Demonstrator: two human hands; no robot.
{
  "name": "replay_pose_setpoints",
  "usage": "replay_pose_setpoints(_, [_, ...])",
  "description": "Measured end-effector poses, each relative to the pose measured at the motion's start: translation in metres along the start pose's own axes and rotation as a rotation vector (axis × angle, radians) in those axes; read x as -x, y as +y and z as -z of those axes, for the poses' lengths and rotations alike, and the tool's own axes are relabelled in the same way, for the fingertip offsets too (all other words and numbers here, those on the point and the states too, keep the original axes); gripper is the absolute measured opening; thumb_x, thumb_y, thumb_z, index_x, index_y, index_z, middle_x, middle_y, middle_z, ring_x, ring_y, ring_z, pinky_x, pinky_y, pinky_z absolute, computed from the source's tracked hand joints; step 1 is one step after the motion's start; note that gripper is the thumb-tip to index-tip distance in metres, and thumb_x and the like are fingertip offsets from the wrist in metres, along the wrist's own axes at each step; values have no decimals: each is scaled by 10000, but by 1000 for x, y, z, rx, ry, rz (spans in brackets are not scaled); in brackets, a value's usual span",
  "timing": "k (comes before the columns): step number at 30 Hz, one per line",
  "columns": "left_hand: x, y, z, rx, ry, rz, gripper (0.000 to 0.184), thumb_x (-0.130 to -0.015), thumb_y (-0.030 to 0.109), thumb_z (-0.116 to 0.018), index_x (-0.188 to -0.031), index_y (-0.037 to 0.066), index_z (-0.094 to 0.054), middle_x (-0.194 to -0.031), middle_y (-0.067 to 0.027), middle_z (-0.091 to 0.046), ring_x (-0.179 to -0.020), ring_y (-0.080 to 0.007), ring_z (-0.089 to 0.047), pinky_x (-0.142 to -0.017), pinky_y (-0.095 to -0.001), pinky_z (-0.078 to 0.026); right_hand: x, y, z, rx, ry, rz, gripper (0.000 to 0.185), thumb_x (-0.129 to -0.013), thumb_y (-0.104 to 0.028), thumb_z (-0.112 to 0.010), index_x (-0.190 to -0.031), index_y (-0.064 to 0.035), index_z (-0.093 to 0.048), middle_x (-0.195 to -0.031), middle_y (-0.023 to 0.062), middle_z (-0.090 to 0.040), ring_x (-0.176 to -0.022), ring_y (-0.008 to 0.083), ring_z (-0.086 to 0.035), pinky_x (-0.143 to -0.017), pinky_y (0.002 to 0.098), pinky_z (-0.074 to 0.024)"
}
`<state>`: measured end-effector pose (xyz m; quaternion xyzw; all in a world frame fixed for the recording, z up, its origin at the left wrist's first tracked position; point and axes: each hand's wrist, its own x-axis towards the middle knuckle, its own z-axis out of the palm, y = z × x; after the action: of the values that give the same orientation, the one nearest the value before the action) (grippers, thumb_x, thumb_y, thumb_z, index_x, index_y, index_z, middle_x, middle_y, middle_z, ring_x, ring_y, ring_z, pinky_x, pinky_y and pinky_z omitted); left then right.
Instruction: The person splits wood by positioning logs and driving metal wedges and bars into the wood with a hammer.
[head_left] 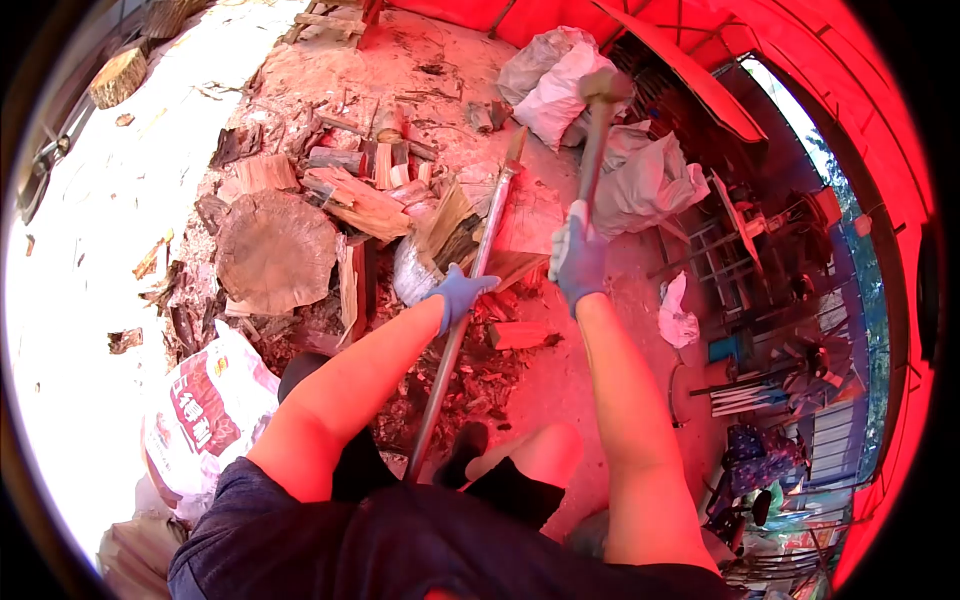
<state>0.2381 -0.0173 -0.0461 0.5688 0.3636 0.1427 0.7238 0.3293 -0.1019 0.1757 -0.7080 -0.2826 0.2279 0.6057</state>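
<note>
My left hand [460,292], in a blue-grey glove, is closed around a long metal bar [445,370]. The bar slants from near my lap up to the split wood, and its far tip looks brownish. My right hand [580,258], in a blue and white glove, grips the handle of a hammer [594,150]. The hammer's blocky head is raised at the far end, slightly blurred. Just left of the bar lie split firewood pieces [360,200] and a round chopping stump [276,252]. Another split piece [522,335] rests on the ground between my hands.
White sacks [650,185] stand beyond the hammer on the right. A printed white bag [215,405] sits at my left. Bark and chips litter the ground. Metal racks and clutter [770,385] line the right side under a red canopy [850,70]. A log [118,78] lies far left.
</note>
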Motion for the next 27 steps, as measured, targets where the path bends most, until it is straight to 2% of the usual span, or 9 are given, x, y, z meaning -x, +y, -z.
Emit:
replay_pose_setpoints(1, [-2,-2,1,42,1,19,1012,-768,449,-790,-1439,-90,-256,-986,-141,-611,-773,-184,-591,-635,-343,-487,-6,37,8,140,-160,-537,562,-954,-626,-491,-796,-87,-485,-556,-32,-396,-399,97,-361,-376,276,-334])
replay_pose_setpoints(6, [14,1,8,283,-266,29,357,-888,229,-714,-1190,106,-567,-786,-40,-594,-570,-168,-585,-470,-323,-479,-13,43,34,-80,-11,-659,639,-899,-716,-493,-834,-81,-495,-570,-38,-363,-416,98,-331,-392,266,-321])
replay_pose_setpoints(11, [24,11,10,388,-266,139,307,-879,251,-728,-1076,80,-569,-785,-75,-606,-568,-212,-612,-461,-361,-512,33,-70,66,-11,-8,-304,622,-919,-702,-473,-832,-87,-501,-574,-45,-395,-411,84,-346,-389,262,-312])
replay_pose_setpoints(16, [23,20,11,344,-269,187,256,-859,187,-732,-1029,50,-599,-761,-102,-621,-582,-246,-637,-492,-361,-544,44,-191,70,-40,37,519,524,-1003,-547,-464,-885,-44,-558,-621,9,-493,-451,110,-461,-410,269,-387])
replay_pose_setpoints(20, [24,22,11,325,-260,201,201,-856,146,-706,-987,27,-613,-766,-107,-629,-583,-246,-641,-494,-366,-545,19,-212,31,-161,134,854,430,-1036,-431,-422,-883,-42,-526,-614,17,-418,-451,104,-388,-414,272,-362])
replay_pose_setpoints(22, [35,36,11,261,-191,199,153,-856,113,-675,-948,2,-622,-765,-121,-638,-602,-251,-655,-513,-372,-554,18,-151,3,-162,123,634,331,-1024,-349,-447,-830,-81,-435,-623,-5,-417,-437,91,-365,-386,263,-326])
replay_pose_setpoints(24, [32,31,9,272,-211,200,146,-859,110,-667,-942,-3,-626,-766,-126,-643,-610,-252,-660,-524,-374,-559,2,-14,-15,-5,81,259,398,-994,-472,-517,-862,-98,-481,-558,-38,-381,-399,102,-364,-384,300,-382])
replay_pose_setpoints(26, [24,18,11,278,-215,199,140,-862,107,-659,-936,-8,-629,-767,-130,-649,-618,-254,-666,-536,-376,-564,-5,49,-9,184,-153,-663,571,-920,-653,-536,-870,-85,-500,-553,-47,-386,-388,97,-346,-367,267,-313])
replay_pose_setpoints(27, [28,14,13,255,-249,181,131,-866,102,-653,-933,-8,-630,-764,-129,-649,-621,-253,-667,-540,-374,-564,3,47,-12,174,-153,-667,571,-920,-653,-536,-870,-85,-500,-553,-47,-386,-388,97,-346,-367,267,-313])
